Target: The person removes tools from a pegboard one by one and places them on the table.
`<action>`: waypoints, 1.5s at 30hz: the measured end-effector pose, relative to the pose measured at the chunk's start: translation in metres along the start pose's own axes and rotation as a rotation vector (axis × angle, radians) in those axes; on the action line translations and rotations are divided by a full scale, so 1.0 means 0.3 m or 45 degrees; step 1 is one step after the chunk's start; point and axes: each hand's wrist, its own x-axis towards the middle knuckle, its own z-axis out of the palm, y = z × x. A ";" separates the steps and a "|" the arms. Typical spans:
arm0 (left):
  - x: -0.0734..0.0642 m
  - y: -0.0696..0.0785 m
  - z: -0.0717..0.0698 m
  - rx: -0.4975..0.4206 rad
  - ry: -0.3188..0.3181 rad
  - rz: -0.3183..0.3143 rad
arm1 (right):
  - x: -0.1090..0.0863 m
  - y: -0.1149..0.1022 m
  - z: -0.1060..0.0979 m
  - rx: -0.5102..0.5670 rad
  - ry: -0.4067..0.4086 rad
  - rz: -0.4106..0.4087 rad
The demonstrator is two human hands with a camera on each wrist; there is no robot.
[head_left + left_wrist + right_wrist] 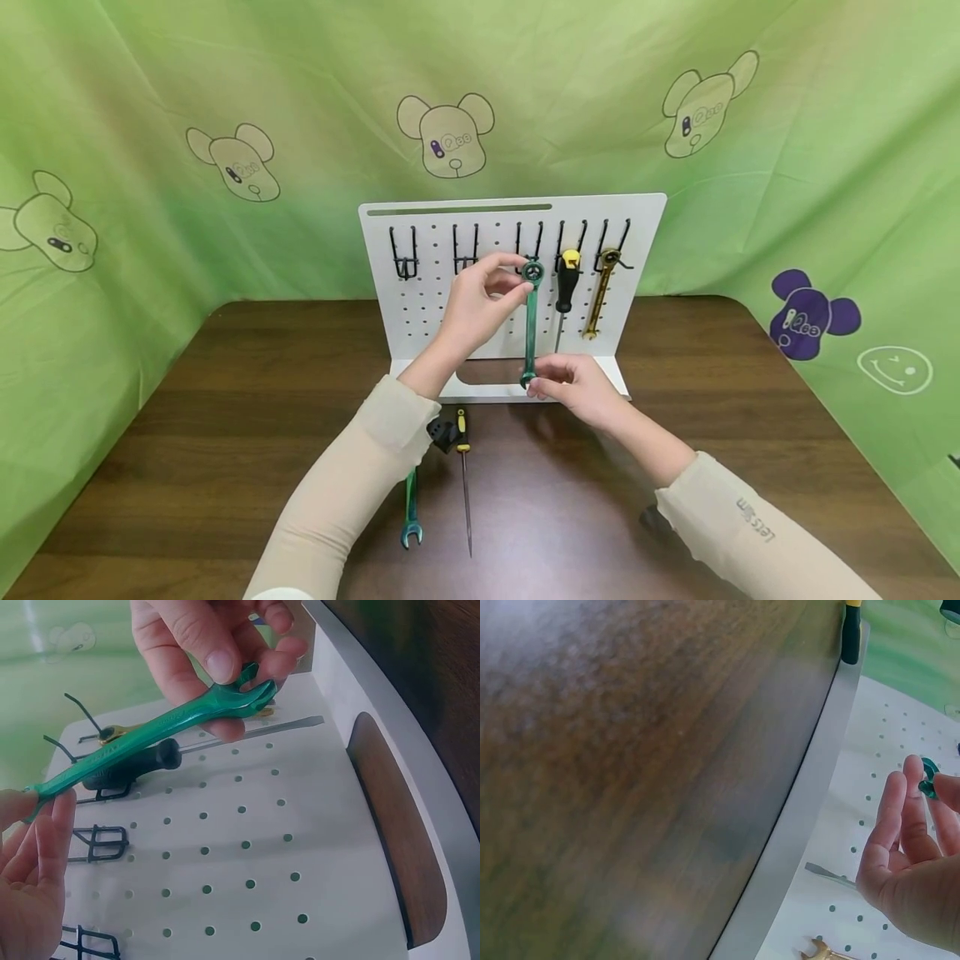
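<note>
A green combination wrench is held upright in front of the white pegboard, ring end up. My left hand pinches the ring end between thumb and fingers. Lower down, my right hand holds the open-jaw end; in the left wrist view its thumb lies on the wrench with fingers behind. The right wrist view shows only the wrench's tip at the fingertips. Behind the wrench is a black double hook, partly hidden.
A yellow-black screwdriver and a gold wrench hang on hooks to the right. Left of the wrench, black hooks stick out. Another screwdriver and a green-blue wrench lie on the wooden table, near my left forearm.
</note>
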 end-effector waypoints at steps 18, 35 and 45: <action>-0.015 0.039 -0.006 0.016 -0.026 0.040 | -0.023 -0.018 0.001 0.040 0.018 -0.033; -0.056 0.072 -0.041 -0.063 -0.062 0.062 | -0.074 -0.050 0.023 0.029 -0.054 -0.098; -0.084 0.079 -0.063 -0.061 -0.080 0.072 | -0.115 -0.072 0.036 0.046 -0.166 -0.155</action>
